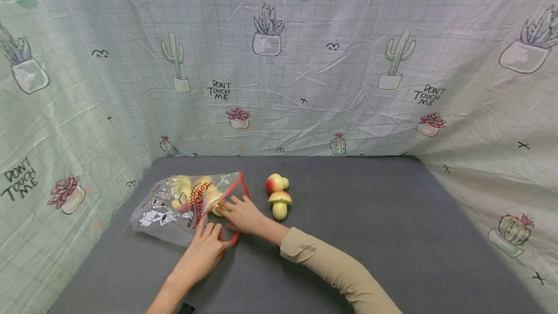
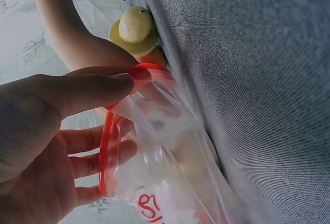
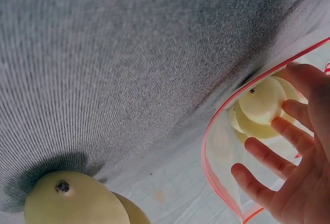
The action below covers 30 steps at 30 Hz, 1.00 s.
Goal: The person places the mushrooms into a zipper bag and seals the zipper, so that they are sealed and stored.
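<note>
A clear plastic zip bag with a red edge and cartoon print lies on its side at the left of the table. My left hand pinches the red rim at the bag's mouth, thumb over it and other fingers behind. At the opening my right hand reaches in with fingers spread, and its fingertips touch a toy mushroom just inside. More yellow-and-red toy mushrooms show through the plastic deeper in the bag.
Right of the bag, one toy mushroom lies on its side behind another mushroom, whose stem points toward me. Both rest on the dark grey tabletop. A cactus-print curtain hangs around the back and sides.
</note>
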Available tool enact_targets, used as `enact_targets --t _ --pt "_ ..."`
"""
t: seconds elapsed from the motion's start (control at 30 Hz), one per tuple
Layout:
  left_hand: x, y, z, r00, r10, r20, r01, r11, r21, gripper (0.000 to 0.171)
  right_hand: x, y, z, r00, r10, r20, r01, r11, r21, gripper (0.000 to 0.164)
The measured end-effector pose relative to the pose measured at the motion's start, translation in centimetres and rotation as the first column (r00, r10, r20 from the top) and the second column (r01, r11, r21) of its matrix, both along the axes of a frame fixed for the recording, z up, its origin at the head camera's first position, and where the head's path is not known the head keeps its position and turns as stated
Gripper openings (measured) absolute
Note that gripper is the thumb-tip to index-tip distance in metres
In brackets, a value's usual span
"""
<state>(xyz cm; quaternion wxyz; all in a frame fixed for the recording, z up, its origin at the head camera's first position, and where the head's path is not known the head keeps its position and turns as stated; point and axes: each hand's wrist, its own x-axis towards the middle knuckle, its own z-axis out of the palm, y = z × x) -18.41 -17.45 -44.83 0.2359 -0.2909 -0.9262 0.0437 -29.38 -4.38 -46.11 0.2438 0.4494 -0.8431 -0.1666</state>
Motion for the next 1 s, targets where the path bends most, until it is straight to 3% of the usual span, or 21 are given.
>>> enact_targets --t 0.3,0.7,1.0 --pt "0.0 -0.1 0.1 0.999 -0.015 -0.030 0.015 1.000 0.020 0.011 -0.4 -0.7 -0.1 0.999 -0.029 0.029 0.029 1.000 0.011 0.055" --pt "0.0 0.0 0.4 1.000 0.002 0.005 -0.002 1.000 0.011 0.013 -0.6 -1.2 -0.1 0.997 -0.049 0.059 0.047 0.998 0.031 0.061" --pt "0.1 -0.3 0.4 0.998 -0.021 -0.052 0.021 1.000 0.014 0.008 -0.7 -1.5 -0.2 0.995 -0.059 0.079 0.055 0.997 0.058 0.069"
